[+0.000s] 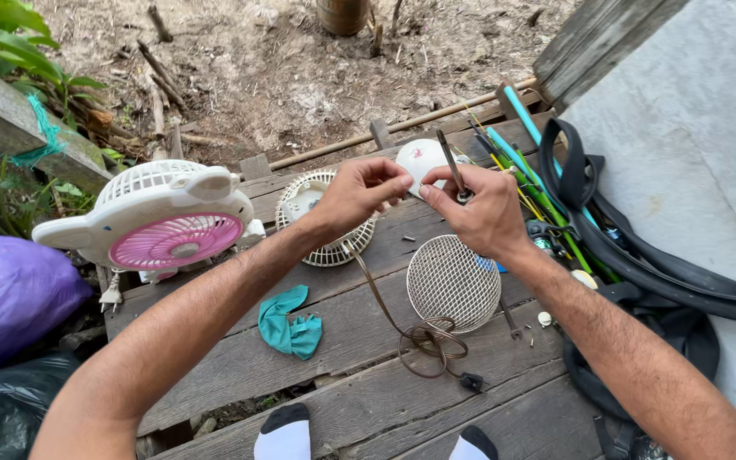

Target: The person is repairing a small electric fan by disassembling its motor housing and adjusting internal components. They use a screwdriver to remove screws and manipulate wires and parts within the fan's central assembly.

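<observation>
The right hand [485,211] clasps a screwdriver [452,164], fingertips pinched toward the left hand [359,192], whose fingers press together on something too small to make out. Both hover over the plank worktop [359,388], far of the round mesh grille [453,282] and right of the pink-bladed fan [159,223]. A brown cord [402,324] coils near the grille; a teal rag [290,324] lies left of it.

Weathered grey wooden planks [359,383] carry everything here, gaps showing between the boards. On them lie a white box fan with pink blades [159,220], a white ribbed grille [321,217], a round wire mesh guard [453,283], a crumpled teal cloth [290,324] and a coiled brown cord [428,336]. Off to the right edge, coloured rods [547,200] and a black rubber tube [641,255] rest on the boards.
</observation>
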